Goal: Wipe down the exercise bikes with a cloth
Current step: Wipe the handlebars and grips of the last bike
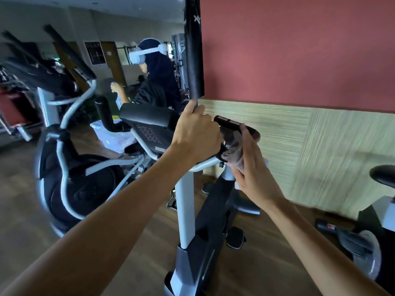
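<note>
One cloth [235,154], grey and crumpled, sits just right of centre, pressed against the dark handlebar grip [237,127] of the nearest exercise bike [205,227]. The right hand [250,167] holds it there, palm turned toward the bar and fingers fairly straight, the cloth bunched between the fingers and the bar; how the thumb lies cannot be told. At about nine o'clock from the cloth, the left hand [197,135] is curled in a full fist round the lower end of a black upright handle [193,50], which rises to twelve o'clock and out of the top edge. Both bare forearms reach in from the bottom corners.

Below the hands, toward six o'clock, the bike's pale post and black frame run down to a pedal [235,237] and a wooden floor [267,242]. At four o'clock, by the right edge, stands part of a second bike [376,231] with its black saddle. At nine o'clock stands a blurred elliptical machine [70,167] with silver curved arms. At eleven o'clock, beyond the console [149,127], another person [156,82] wears a white headset and dark clothing. From one to three o'clock a red wall [299,50] sits above pale woven-look panelling [299,146].
</note>
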The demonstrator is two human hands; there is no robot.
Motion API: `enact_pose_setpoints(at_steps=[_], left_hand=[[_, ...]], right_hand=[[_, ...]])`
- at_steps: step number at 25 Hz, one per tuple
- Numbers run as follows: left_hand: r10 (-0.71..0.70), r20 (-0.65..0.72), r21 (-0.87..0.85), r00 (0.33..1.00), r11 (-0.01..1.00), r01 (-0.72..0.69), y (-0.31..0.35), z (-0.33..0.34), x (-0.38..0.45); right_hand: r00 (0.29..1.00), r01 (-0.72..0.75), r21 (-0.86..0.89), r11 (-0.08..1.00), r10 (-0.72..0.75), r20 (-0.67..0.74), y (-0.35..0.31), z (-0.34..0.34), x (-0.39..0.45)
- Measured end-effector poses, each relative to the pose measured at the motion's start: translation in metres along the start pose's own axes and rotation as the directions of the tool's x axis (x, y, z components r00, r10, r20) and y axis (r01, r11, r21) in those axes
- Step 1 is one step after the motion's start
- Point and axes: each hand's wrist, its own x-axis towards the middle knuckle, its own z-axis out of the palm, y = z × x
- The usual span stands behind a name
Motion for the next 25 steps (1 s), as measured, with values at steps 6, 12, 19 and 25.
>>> enact_pose_setpoints(at_steps=[6,12,19,25], left_hand=[[0.096,0.067,0.154,0.993,0.982,-0.105,0.005,-0.007,0.012],[0.040,0.090,0.177,0.995,0.983,-0.055,0.023,-0.001,0.024],[-0.109,-0.068,0.310,0.992,0.942,0.125,0.044,0.027,0.010],[-0.207,-0.337,0.309,0.918,0.897,0.316,0.054,0.049,0.016]], right_hand=[[0.969,0.230,-0.255,0.939,-0.245,-0.028,0.028,0.048,0.007],[0.888,0.436,-0.271,0.858,-0.460,-0.029,0.075,0.046,0.003],[0.751,0.581,-0.240,0.778,-0.626,-0.211,0.121,0.064,0.007],[0.570,0.529,-0.393,0.752,-0.658,-0.492,0.127,0.094,0.022]])
